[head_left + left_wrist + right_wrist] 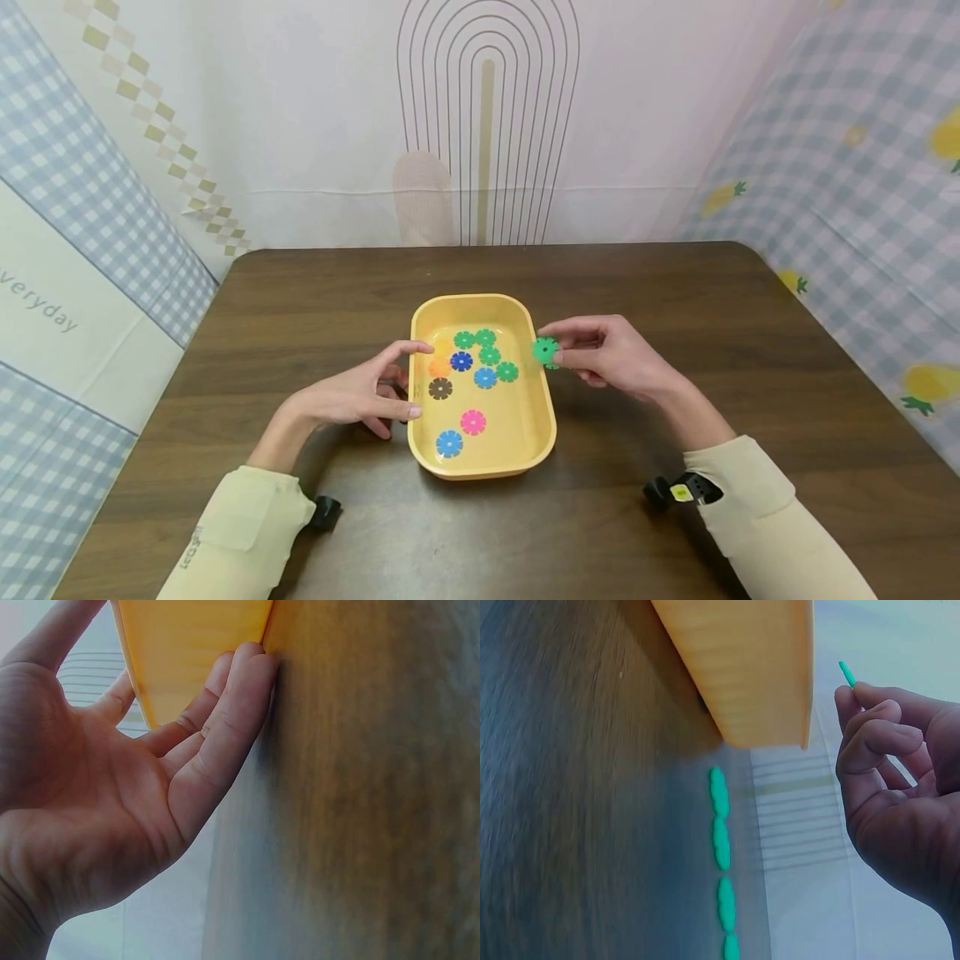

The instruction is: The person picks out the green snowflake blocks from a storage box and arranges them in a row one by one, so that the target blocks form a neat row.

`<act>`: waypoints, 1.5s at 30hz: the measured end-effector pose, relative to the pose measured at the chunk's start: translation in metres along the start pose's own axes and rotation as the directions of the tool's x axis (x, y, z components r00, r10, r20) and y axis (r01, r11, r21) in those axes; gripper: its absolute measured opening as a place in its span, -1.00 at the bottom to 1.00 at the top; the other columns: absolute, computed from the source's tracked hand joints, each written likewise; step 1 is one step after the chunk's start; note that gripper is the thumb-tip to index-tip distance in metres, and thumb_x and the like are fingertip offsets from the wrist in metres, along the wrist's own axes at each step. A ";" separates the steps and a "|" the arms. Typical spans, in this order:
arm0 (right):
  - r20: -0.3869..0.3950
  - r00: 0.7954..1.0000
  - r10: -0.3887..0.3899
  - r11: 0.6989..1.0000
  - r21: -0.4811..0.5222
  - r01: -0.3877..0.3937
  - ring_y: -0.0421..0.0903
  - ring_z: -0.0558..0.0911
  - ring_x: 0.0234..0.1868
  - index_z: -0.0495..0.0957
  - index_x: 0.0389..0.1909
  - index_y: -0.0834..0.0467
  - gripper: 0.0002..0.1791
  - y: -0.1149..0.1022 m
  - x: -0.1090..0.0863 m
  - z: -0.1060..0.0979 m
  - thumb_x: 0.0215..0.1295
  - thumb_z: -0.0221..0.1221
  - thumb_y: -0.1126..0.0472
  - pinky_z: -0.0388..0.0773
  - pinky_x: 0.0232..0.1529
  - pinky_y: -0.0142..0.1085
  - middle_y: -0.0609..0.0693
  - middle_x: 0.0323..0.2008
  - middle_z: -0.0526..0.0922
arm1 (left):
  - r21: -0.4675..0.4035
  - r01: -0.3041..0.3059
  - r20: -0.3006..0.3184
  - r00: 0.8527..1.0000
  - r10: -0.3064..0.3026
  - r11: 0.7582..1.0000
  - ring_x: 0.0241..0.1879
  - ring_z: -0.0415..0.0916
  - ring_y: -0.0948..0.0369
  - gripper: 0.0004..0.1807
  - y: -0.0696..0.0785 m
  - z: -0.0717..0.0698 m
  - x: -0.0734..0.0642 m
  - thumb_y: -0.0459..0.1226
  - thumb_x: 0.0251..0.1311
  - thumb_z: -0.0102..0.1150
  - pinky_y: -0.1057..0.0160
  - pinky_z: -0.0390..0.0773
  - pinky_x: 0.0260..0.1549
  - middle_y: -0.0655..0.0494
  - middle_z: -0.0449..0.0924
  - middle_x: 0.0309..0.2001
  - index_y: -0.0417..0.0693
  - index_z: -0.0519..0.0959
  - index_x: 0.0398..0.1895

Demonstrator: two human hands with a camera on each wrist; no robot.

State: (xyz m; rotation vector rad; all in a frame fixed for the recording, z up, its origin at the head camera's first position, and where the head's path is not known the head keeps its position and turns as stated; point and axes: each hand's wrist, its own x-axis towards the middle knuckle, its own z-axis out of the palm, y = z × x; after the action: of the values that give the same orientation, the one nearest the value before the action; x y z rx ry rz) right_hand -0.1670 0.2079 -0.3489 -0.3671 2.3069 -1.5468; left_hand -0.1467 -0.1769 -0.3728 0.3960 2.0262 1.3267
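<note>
A yellow plastic tray (517, 421) stands on the table with several notched plastic discs in it. My left hand (352, 396) holds its left side, with thumb and index finger over the rim. In the left wrist view the other fingers (225, 735) rest against the outer wall. My right hand (618, 358) pinches a green notched disc (545, 351) between thumb and fingertips, just at the tray's right rim. Edge-on, that disc (847, 673) shows above the tabletop in the right wrist view. Inside the tray are green discs (489, 356), a pink disc (473, 422) and a brown disc (440, 388).
Beside the tray, a row of several green pieces (721, 844) lies on the tabletop in the right wrist view; I cannot make them out in the head view. The dark wooden table (480, 542) ends at a patterned cloth backdrop (315, 125).
</note>
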 end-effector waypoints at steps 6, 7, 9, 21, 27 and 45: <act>-0.045 0.999 0.024 0.999 -0.022 -0.025 -0.13 0.47 -0.54 0.66 0.23 0.11 -0.61 0.011 -0.005 -0.013 0.41 0.34 0.28 0.42 -0.57 -0.36 0.34 -0.19 0.60 | 0.002 0.000 0.000 1.000 0.000 1.000 -0.06 0.66 -0.01 -0.07 -0.001 0.000 -0.001 -0.12 0.34 0.43 -0.06 0.79 -0.21 -0.26 0.41 0.14 0.27 0.04 0.61; -0.054 0.998 0.028 0.999 -0.027 -0.030 -0.13 0.48 -0.53 0.66 0.24 0.11 -0.61 0.012 -0.006 -0.015 0.41 0.34 0.28 0.44 -0.57 -0.35 0.33 -0.18 0.60 | 0.001 -0.001 0.000 1.000 0.001 1.000 -0.06 0.66 -0.01 -0.07 -0.001 0.000 -0.001 -0.11 0.34 0.43 -0.06 0.79 -0.21 -0.26 0.41 0.14 0.27 0.03 0.61; -0.073 0.997 0.035 0.999 -0.029 -0.038 -0.13 0.48 -0.52 0.65 0.24 0.12 -0.60 0.015 -0.008 -0.020 0.41 0.35 0.27 0.44 -0.56 -0.35 0.33 -0.18 0.61 | 0.000 -0.001 0.001 1.000 0.001 1.000 -0.06 0.66 -0.01 -0.06 0.000 0.000 -0.001 -0.11 0.34 0.44 -0.06 0.78 -0.21 -0.26 0.40 0.14 0.26 0.03 0.61; -0.188 0.981 0.049 0.998 -0.020 -0.054 -0.18 0.46 -0.53 0.57 0.27 0.20 -0.55 0.030 -0.028 -0.051 0.43 0.37 0.20 0.44 -0.55 -0.30 -0.02 -0.26 0.70 | 0.007 -0.006 0.003 1.000 0.006 1.000 -0.09 0.67 -0.02 -0.06 0.001 0.000 -0.001 -0.10 0.33 0.44 -0.06 0.78 -0.22 -0.28 0.40 0.15 0.29 0.03 0.61; -0.224 0.973 0.062 0.998 0.015 -0.060 -0.19 0.48 -0.52 0.56 0.27 0.20 -0.55 0.041 -0.036 -0.066 0.44 0.36 0.17 0.43 -0.55 -0.27 -0.12 -0.36 0.69 | 0.013 -0.010 0.003 1.000 0.010 1.000 -0.10 0.67 -0.04 -0.07 0.001 0.000 -0.002 -0.13 0.35 0.42 -0.06 0.78 -0.22 -0.27 0.40 0.14 0.30 0.03 0.61; -0.295 0.947 0.126 0.987 -0.061 -0.150 -0.19 0.53 -0.48 0.52 0.29 0.20 -0.55 0.067 -0.052 -0.102 0.48 0.33 0.14 0.49 -0.50 -0.27 -0.18 -0.31 0.72 | 0.007 -0.011 0.002 1.000 0.010 1.000 -0.09 0.67 -0.03 -0.08 0.001 0.000 -0.002 -0.13 0.36 0.42 -0.06 0.78 -0.22 -0.28 0.39 0.14 0.29 0.04 0.61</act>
State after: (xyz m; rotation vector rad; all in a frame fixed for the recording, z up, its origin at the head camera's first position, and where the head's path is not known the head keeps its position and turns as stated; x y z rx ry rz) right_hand -0.1637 0.3394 -0.3686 0.0068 2.5609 -1.5246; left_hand -0.1454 -0.1774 -0.3715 0.4117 2.0300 1.3253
